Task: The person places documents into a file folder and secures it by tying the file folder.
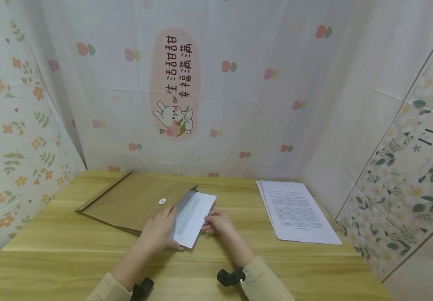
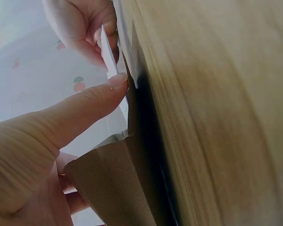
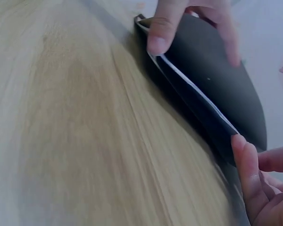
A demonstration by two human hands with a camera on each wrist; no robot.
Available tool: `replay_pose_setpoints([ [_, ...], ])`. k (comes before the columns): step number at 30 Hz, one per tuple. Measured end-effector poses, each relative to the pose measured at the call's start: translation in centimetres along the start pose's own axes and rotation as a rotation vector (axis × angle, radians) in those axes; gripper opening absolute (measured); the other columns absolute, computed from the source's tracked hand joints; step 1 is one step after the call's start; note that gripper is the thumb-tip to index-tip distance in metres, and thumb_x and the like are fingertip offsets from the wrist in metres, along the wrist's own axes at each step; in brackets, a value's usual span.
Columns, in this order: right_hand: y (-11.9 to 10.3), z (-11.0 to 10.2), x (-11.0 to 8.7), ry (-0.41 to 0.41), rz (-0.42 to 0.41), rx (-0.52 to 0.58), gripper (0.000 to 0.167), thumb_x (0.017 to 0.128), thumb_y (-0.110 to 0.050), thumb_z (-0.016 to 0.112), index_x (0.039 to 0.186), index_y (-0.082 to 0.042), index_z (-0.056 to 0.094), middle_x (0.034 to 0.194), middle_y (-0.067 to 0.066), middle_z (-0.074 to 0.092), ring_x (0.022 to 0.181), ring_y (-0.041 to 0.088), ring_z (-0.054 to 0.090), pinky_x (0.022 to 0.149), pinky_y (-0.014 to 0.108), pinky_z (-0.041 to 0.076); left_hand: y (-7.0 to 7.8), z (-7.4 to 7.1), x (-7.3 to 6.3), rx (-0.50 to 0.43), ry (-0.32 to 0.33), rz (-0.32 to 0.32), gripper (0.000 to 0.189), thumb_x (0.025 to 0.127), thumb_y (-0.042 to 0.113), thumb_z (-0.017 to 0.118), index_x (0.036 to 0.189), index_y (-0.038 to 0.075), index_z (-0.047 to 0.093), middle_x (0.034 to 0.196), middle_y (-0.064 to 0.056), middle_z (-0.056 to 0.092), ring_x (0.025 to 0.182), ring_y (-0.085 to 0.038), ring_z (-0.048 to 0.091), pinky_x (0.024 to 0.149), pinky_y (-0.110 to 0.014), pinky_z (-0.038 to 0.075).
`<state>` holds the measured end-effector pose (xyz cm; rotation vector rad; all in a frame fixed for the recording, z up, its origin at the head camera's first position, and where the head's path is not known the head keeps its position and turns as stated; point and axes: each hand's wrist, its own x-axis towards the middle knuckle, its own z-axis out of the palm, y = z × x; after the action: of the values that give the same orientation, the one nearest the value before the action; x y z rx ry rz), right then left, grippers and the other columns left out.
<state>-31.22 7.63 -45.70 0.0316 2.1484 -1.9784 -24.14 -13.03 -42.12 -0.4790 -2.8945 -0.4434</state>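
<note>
A brown kraft paper document envelope (image 1: pixel 137 198) with a white round button lies on the table, its mouth toward the right. Printed paper (image 1: pixel 193 217) sticks partway out of that mouth. My left hand (image 1: pixel 160 230) holds the envelope at the mouth, fingers over the upper side. In the left wrist view its thumb (image 2: pixel 96 106) lies along the paper's edge, and the envelope's folded side (image 2: pixel 115 188) shows below. My right hand (image 1: pixel 218 221) pinches the paper's outer edge between thumb and fingers. The right wrist view shows the paper's thin white edge (image 3: pixel 193 87) between both hands.
A stack of printed sheets (image 1: pixel 295 211) lies on the right of the wood-grain table (image 1: pixel 186 276). Patterned cloth (image 1: pixel 254 96) hangs behind and at both sides. Black wrist-worn devices (image 1: pixel 231 276) sit below both hands.
</note>
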Motion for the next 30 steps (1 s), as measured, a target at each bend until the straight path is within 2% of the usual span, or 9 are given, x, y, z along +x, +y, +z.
replay_pose_setpoints([
  [7, -0.5, 1.5, 0.3, 0.086, -0.039, 0.032, 0.026, 0.088, 0.006, 0.059, 0.112, 0.013, 0.053, 0.073, 0.014, 0.064, 0.054, 0.015, 0.064, 0.051, 0.025, 0.055, 0.0, 0.1, 0.0, 0.016, 0.010, 0.012, 0.116, 0.051, 0.042, 0.093, 0.139, -0.009, 0.038, 0.143, -0.025, 0.038, 0.127, -0.041, 0.041, 0.085, -0.062, 0.044],
  [12, -1.1, 2.5, 0.4, 0.130, -0.055, 0.021, 0.025, 0.086, 0.007, 0.059, 0.109, 0.012, 0.055, 0.072, 0.016, 0.065, 0.052, 0.016, 0.064, 0.050, 0.026, 0.055, -0.1, 0.2, 0.0, 0.017, 0.014, 0.017, 0.114, 0.051, 0.042, 0.093, 0.139, -0.009, 0.039, 0.142, -0.024, 0.039, 0.126, -0.040, 0.042, 0.083, -0.062, 0.046],
  [22, -1.5, 4.2, 1.2, 0.141, -0.051, 0.027, 0.023, 0.086, 0.010, 0.059, 0.109, 0.013, 0.057, 0.071, 0.018, 0.067, 0.052, 0.018, 0.065, 0.049, 0.028, 0.055, -0.2, 0.3, 0.1, 0.011, 0.029, 0.019, 0.114, 0.051, 0.040, 0.094, 0.139, -0.009, 0.040, 0.141, -0.024, 0.040, 0.125, -0.040, 0.043, 0.083, -0.061, 0.045],
  [30, -2.1, 5.0, 1.6, 0.088, -0.029, 0.006, 0.025, 0.088, 0.010, 0.058, 0.111, 0.017, 0.057, 0.075, 0.020, 0.066, 0.055, 0.019, 0.066, 0.055, 0.028, 0.056, 0.0, 0.0, -0.1, -0.002, 0.032, 0.022, 0.115, 0.050, 0.039, 0.094, 0.139, -0.009, 0.040, 0.141, -0.024, 0.040, 0.124, -0.040, 0.043, 0.082, -0.060, 0.046],
])
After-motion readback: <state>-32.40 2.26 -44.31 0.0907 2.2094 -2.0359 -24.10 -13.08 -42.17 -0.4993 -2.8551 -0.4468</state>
